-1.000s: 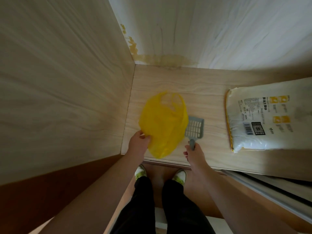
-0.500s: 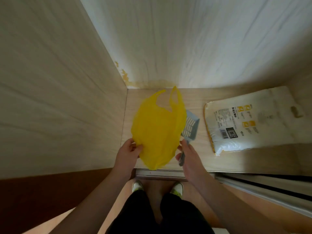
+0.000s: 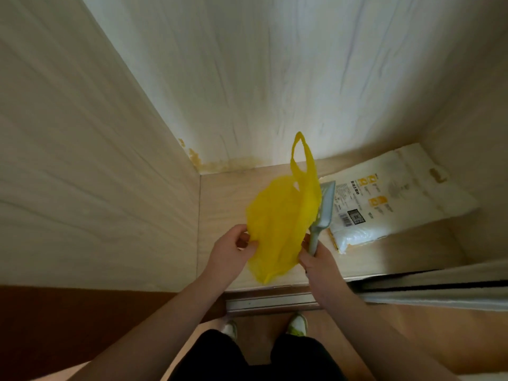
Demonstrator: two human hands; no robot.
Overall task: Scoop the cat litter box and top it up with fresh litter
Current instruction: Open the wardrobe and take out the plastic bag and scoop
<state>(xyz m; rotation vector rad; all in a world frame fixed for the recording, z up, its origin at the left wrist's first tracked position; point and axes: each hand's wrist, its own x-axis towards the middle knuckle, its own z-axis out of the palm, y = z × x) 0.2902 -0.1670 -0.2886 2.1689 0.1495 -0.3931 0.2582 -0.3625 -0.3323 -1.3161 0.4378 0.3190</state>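
Observation:
A thin yellow plastic bag (image 3: 280,224) hangs lifted above the cabinet floor, one handle loop sticking up. My left hand (image 3: 231,251) pinches the bag's left edge. My right hand (image 3: 316,262) grips the handle of a grey slotted litter scoop (image 3: 321,215), whose head points up and away behind the bag, and its fingers touch the bag's right edge. A white sack of cat litter (image 3: 384,204) with printed labels lies flat on the cabinet floor to the right. No litter box is in view.
I stand at an open wooden cabinet: a side panel (image 3: 96,160) on the left, a back panel (image 3: 275,78) with yellowish stains in its lower corner, and a sliding-door track (image 3: 272,301) at the front edge. My feet are just below the track.
Both hands have lifted the yellow bag and the scoop off the cabinet floor and toward me. The scoop has turned more upright, and the bag's handle loop now stands up.

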